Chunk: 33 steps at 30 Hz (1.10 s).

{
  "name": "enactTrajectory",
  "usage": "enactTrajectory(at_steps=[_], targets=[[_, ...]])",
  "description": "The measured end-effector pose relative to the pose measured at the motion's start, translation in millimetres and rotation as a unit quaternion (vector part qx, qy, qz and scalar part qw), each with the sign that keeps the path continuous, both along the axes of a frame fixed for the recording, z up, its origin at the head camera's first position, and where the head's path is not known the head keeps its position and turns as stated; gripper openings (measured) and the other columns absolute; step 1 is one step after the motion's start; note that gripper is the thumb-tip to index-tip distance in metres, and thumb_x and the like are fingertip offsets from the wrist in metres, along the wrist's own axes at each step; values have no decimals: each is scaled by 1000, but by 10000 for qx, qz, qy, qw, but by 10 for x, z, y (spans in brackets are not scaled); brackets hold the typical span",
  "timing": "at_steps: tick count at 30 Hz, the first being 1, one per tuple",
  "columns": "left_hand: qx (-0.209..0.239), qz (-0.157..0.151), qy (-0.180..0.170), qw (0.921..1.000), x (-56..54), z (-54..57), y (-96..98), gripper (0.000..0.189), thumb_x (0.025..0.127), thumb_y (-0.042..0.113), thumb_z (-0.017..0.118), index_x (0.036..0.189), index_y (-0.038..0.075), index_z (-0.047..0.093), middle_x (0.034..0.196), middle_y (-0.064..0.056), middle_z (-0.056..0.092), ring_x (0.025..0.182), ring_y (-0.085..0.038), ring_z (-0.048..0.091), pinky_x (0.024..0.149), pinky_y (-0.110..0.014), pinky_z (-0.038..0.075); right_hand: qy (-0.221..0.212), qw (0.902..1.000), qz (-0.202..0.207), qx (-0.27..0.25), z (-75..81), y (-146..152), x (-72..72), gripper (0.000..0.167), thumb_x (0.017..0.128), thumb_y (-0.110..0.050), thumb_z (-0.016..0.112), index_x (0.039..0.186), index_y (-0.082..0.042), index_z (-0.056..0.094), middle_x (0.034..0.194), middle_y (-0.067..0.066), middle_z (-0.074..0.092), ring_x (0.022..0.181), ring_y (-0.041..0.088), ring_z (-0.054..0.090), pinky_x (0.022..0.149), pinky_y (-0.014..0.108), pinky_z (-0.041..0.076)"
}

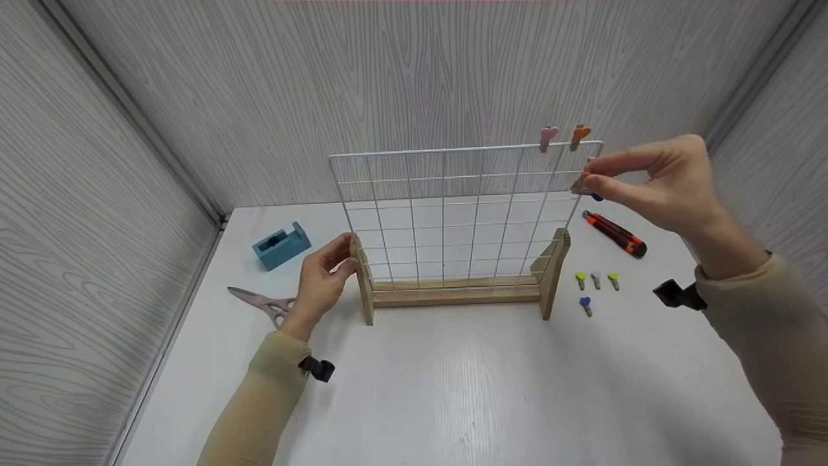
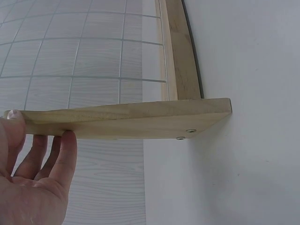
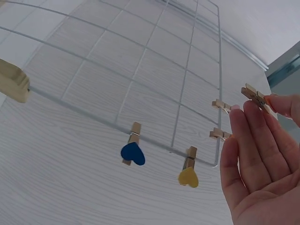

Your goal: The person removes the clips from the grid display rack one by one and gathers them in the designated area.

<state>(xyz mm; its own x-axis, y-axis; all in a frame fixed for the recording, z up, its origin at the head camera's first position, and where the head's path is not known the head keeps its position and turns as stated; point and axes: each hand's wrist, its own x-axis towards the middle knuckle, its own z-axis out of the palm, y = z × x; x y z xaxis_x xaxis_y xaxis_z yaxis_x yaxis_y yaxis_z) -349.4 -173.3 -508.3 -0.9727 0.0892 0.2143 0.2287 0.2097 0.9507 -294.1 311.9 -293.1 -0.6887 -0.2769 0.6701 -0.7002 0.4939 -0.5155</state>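
Note:
A white wire grid stands upright in a wooden stand. My left hand grips the stand's left side piece, thumb on one face and fingertips against the other. Up at the grid's right edge, my right hand pinches a small wooden clothespin with an orange heart between thumb and fingers. Clipped along the top wire are a pink-heart clothespin and an orange-heart one. The right wrist view shows a blue-heart clothespin and a yellow-heart one on the side wire.
Right of the stand lie several loose clothespins, among them a blue-heart one and a yellow-green one. Behind them is an orange-black utility knife. At left are a blue tape dispenser and scissors.

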Motion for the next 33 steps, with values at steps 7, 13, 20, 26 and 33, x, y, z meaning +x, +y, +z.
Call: enactTrajectory(at_steps=[7,13,20,26,33], targets=[[-44,3,-48,10000,13,20,-3,55,109,-6,65,163,1,56,161,-23,65,152,-41,63,115,-31,62,-218,9997,72,-58,-279,140,71,17,84,20,81,98,10,86,97,-28,83,92,-9,81,89,6,62],[-96,-20,-91,9999,9,20,1,56,109,-5,64,164,2,55,162,-23,64,152,-40,63,116,-31,61,-556,9984,4,-87,-581,287,107,19,86,19,82,100,7,87,96,-22,84,87,-8,79,81,5,61],[-76,-25,-26,10000,12,14,-7,55,109,-5,65,163,1,55,161,-23,64,152,-41,63,115,-28,62,-990,9949,-188,-102,-851,465,128,18,89,17,82,100,4,88,92,-19,85,82,-6,77,67,6,57],[51,-59,151,9999,7,20,-4,54,108,-6,66,161,-2,57,158,-27,66,151,-44,63,110,-23,65,-1772,9829,-375,-334,-1109,627,121,11,94,13,80,104,11,84,91,-20,85,86,-3,83,77,9,66],[44,-58,102,9999,1,3,-14,55,108,-8,65,162,-1,56,159,-26,65,151,-43,63,111,-23,65,-2789,9563,-871,-133,-1608,883,50,19,101,-2,82,114,11,82,92,-25,83,86,-6,79,77,9,64]])
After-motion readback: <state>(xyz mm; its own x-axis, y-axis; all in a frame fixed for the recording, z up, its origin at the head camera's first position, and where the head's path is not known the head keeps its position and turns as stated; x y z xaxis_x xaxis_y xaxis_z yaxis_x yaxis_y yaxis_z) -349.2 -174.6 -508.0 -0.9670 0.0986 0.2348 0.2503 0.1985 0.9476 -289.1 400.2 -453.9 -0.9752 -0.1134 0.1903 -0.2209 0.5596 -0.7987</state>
